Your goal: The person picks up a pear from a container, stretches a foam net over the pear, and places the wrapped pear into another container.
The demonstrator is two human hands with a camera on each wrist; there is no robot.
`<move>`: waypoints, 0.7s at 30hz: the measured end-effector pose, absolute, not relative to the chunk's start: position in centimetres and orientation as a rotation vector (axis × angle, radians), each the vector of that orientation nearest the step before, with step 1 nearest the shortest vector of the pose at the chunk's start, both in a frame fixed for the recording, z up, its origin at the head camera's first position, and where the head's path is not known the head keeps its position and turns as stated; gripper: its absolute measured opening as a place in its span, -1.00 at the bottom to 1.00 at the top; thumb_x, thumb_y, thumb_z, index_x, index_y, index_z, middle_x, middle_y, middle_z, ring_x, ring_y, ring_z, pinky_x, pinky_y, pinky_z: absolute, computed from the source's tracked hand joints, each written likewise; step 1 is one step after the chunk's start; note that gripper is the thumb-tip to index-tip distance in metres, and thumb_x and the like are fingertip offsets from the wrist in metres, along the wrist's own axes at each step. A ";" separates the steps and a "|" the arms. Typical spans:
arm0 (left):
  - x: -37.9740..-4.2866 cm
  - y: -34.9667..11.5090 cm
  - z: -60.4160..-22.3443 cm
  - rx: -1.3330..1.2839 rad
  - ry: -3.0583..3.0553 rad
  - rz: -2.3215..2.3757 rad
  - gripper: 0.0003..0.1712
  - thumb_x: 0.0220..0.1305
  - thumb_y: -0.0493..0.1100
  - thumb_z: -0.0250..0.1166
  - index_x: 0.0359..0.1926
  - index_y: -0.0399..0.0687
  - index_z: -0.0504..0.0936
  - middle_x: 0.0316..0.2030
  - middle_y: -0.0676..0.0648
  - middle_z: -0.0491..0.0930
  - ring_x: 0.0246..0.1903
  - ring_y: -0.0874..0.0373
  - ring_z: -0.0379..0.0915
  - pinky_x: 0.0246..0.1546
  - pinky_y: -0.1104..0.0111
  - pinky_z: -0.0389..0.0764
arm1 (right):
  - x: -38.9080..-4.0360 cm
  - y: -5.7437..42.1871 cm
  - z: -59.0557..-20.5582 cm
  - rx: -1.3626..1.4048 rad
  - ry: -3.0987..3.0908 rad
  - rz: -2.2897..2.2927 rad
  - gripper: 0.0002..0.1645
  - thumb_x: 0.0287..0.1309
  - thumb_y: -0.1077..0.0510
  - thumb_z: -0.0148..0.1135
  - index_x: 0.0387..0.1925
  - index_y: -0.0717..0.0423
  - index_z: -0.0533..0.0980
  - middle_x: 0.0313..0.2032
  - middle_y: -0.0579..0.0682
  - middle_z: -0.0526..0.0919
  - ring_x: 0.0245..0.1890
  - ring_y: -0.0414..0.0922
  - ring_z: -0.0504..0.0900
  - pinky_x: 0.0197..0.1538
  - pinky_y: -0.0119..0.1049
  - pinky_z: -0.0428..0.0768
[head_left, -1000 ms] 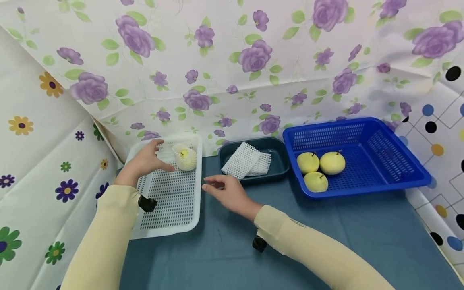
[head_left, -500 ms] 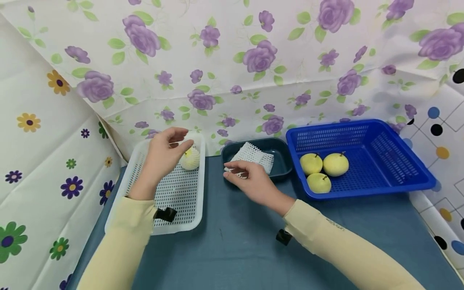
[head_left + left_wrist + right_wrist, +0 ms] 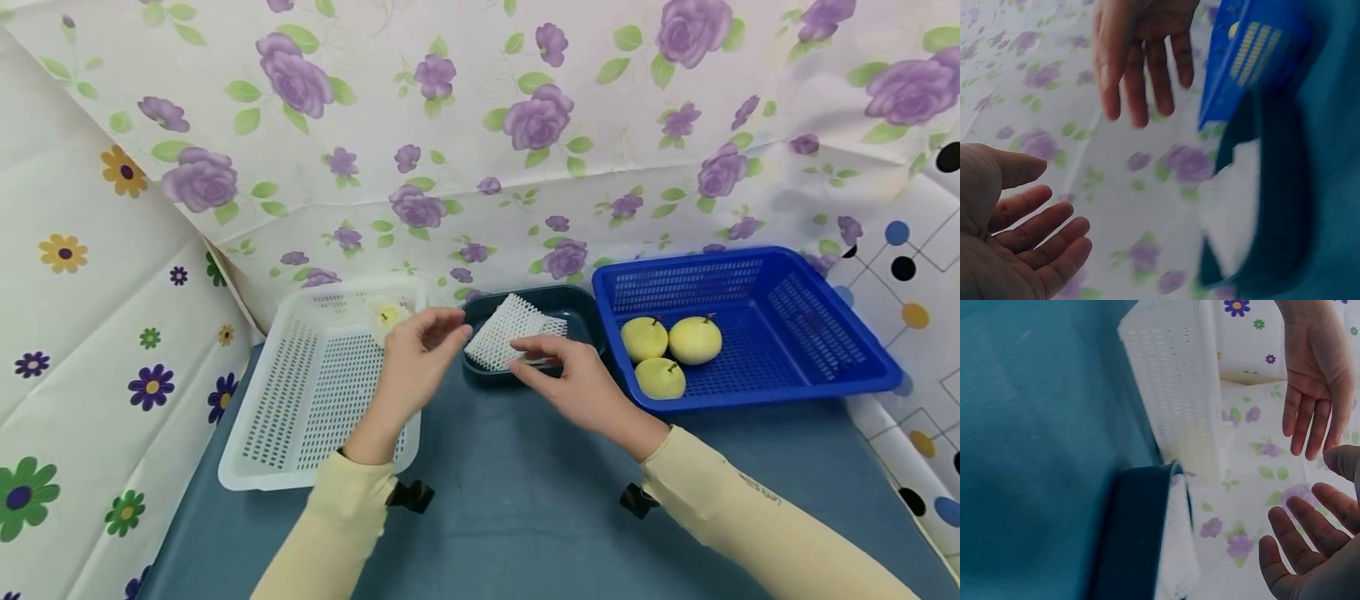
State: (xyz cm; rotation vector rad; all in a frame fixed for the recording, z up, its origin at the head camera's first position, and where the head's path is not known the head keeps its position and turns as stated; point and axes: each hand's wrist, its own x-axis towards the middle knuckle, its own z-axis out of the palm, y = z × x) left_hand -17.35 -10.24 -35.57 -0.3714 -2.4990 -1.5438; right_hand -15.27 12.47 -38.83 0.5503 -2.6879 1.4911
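My left hand (image 3: 418, 358) hovers between the white basket and the dark teal tray, fingers loosely bent and holding nothing. My right hand (image 3: 573, 379) is over the front of the teal tray (image 3: 491, 379), its relaxed fingers also bare. White foam net sleeves (image 3: 498, 335) lie flat in that tray, partly behind the right fingertips. A pear in a foam net (image 3: 386, 317) sits at the back right of the white basket (image 3: 258, 479), partly covered by the left hand. In the left wrist view, the left palm (image 3: 1016, 237) faces the right hand (image 3: 1147, 56) across a gap.
At the right stands a blue basket (image 3: 780, 333) with three yellow pears (image 3: 695, 340) at its left end. A blue-green cloth (image 3: 517, 517) covers the table. Flower-printed sheeting (image 3: 450, 125) rises close behind the containers.
Both hands have moved right. The left has left the white basket and come near the teal tray; the right has shifted along the tray. The containers have stayed in place.
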 end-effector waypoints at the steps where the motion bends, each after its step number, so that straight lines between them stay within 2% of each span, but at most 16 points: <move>1: -17.2 -9.7 -36.2 -0.369 -2.507 -1.555 -0.71 0.22 0.09 0.25 -0.09 0.12 0.64 -0.13 0.01 0.65 -0.14 0.23 0.56 -0.06 0.24 0.59 | -15.1 12.7 -39.1 0.551 -2.698 1.480 -0.59 0.17 -0.26 0.13 0.06 -0.39 0.48 0.04 -0.28 0.58 0.03 -0.27 0.55 0.11 -0.10 0.53; 8: -16.0 -6.9 -40.5 -0.377 -2.573 -1.600 -0.79 0.25 0.01 0.24 -0.12 0.14 0.64 -0.21 0.08 0.65 -0.21 0.30 0.58 -0.17 0.36 0.62 | -14.2 14.1 -41.7 0.552 -2.753 1.448 -0.61 0.16 -0.17 0.20 0.02 -0.23 0.55 0.00 -0.21 0.62 0.02 -0.18 0.58 0.06 -0.02 0.54; 14: -15.3 -6.0 -43.2 -0.365 -2.660 -1.587 -0.78 0.24 0.05 0.25 -0.12 0.18 0.63 -0.20 0.12 0.65 -0.21 0.36 0.57 -0.15 0.43 0.61 | -13.9 15.3 -42.8 0.467 -2.827 1.439 -0.67 0.14 -0.19 0.22 -0.05 -0.32 0.56 -0.03 -0.25 0.62 0.01 -0.13 0.60 0.03 -0.02 0.55; 18: -15.3 -5.7 -43.8 -0.376 -2.674 -1.573 -0.77 0.23 0.08 0.25 -0.13 0.18 0.63 -0.21 0.12 0.65 -0.20 0.36 0.57 -0.14 0.42 0.61 | -14.2 16.5 -42.2 0.432 -2.829 1.420 -0.71 0.14 -0.19 0.21 -0.08 -0.37 0.55 -0.07 -0.30 0.62 -0.05 -0.21 0.60 0.02 -0.10 0.57; 21: -15.4 -5.5 -43.8 -0.392 -2.672 -1.570 -0.76 0.24 0.07 0.24 -0.11 0.17 0.63 -0.18 0.11 0.65 -0.17 0.33 0.57 -0.12 0.39 0.61 | -14.8 17.9 -41.1 0.425 -2.775 1.400 -0.69 0.16 -0.19 0.19 -0.06 -0.33 0.55 -0.10 -0.27 0.64 -0.12 -0.25 0.61 -0.05 -0.16 0.59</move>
